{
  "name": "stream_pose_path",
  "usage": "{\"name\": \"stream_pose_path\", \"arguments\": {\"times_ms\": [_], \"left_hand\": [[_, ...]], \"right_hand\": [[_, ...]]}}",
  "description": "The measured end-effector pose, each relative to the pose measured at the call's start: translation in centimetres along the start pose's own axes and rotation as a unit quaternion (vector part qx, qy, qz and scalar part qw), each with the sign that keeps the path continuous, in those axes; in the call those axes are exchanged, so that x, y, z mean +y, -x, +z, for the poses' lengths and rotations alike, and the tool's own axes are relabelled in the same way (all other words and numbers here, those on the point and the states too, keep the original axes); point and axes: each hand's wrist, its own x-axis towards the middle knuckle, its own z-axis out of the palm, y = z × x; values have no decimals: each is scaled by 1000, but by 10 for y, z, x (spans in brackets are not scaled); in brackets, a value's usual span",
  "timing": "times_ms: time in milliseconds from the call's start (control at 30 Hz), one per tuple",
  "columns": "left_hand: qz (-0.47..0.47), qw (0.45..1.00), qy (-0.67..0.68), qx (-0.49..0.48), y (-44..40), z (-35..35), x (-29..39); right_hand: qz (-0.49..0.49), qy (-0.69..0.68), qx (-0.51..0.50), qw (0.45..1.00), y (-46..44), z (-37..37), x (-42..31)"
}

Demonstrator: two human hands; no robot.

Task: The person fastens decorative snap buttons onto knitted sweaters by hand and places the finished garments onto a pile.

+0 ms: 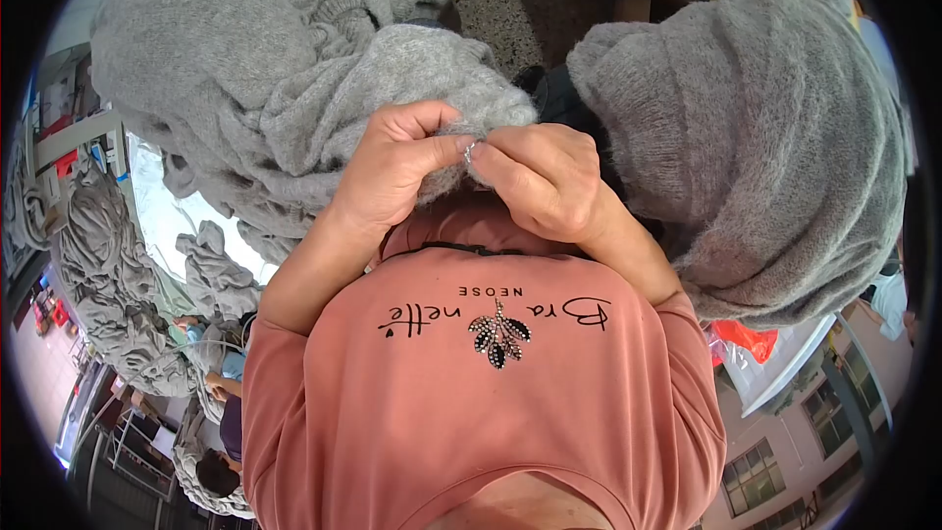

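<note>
My left hand (392, 169) and my right hand (546, 180) meet in front of my chest, fingertips almost touching. Both are closed in a pinch on the edge of a fuzzy grey knit garment (422, 69), which spreads forward and left over my lap. Between the fingertips shows a small silvery item (470, 150), too small to name; it may be a ring. The exact bit of knit in the fingers is mostly hidden.
A large grey knit pile (756, 137) bulges at the right. More grey knits (108, 265) are heaped at the left beside a white surface (177, 201). Another person (221, 451) is at lower left. Red plastic (744, 341) lies at right. Speckled floor (520, 5) shows ahead.
</note>
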Motion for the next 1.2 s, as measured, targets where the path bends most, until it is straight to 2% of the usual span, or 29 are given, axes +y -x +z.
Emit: {"name": "stream_pose_path", "arguments": {"times_ms": [67, 167, 267, 367, 467, 567, 667, 767, 867, 967, 1067, 1200], "left_hand": [[3, 999, 36, 16, 1, 1, -4], [-1, 998, 60, 25, -2, -6, -10], [-9, 997, 76, 21, 0, -8, -7], [27, 999, 31, 29, 2, -11, -11], [55, 997, -14, 61, 6, -16, -16], [74, 992, -77, 64, 11, -10, -15], [99, 974, -190, 72, 17, -9, -17], [133, 949, -273, 82, 23, -9, -19], [215, 913, -329, 113, 20, -3, -14], [262, 870, -406, 97, 18, -6, -11], [282, 859, -416, 98, 17, -6, -11], [264, 869, -408, 95, 19, -5, -11]], "right_hand": [[-7, 24, 15, 1000, 1, 2, 0], [21, 4, -43, 999, 0, -2, -2], [-14, 35, -40, 999, 0, 3, 2], [15, 11, -57, 998, 2, 5, 2], [52, -30, -30, 998, 5, 13, 4], [204, -139, -71, 966, -3, 7, -4], [242, -267, -108, 927, -2, 8, 4], [399, -325, -200, 834, -12, -2, 1], [409, -285, -192, 845, -17, -1, -2], [380, -286, -187, 859, -13, 3, -3], [341, -250, -204, 883, -10, 3, -2], [283, -233, -211, 906, -5, 3, 2]]}}
